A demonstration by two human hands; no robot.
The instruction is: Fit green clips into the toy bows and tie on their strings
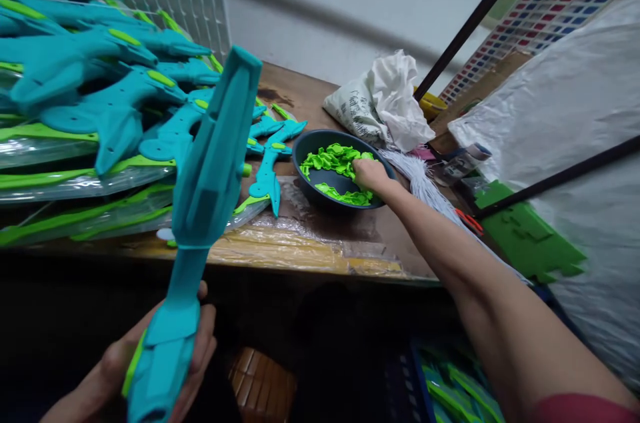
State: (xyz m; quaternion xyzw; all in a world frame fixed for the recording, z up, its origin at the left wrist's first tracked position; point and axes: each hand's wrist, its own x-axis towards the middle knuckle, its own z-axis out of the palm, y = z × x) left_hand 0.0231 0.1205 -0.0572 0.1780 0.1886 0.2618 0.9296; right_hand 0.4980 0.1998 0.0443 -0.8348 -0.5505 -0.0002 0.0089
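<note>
My left hand (200,343) is wrapped round the lower part of a long teal plastic toy piece (215,163), which stands upright close to the camera with a small green peg on its side. My right hand (371,173) reaches into a dark round bowl (325,200) on the table. Its fingers are curled down among small bright green plastic pieces (333,158); the fingertips are hidden, so what they pinch does not show.
At left, similar teal-and-green toys (115,96) lie in a high pile. Behind the bowl sits a white sack (360,103). White strings (425,183), orange-handled scissors (469,222) and a green foam mat (525,230) lie at right. Below is a blue crate (420,376).
</note>
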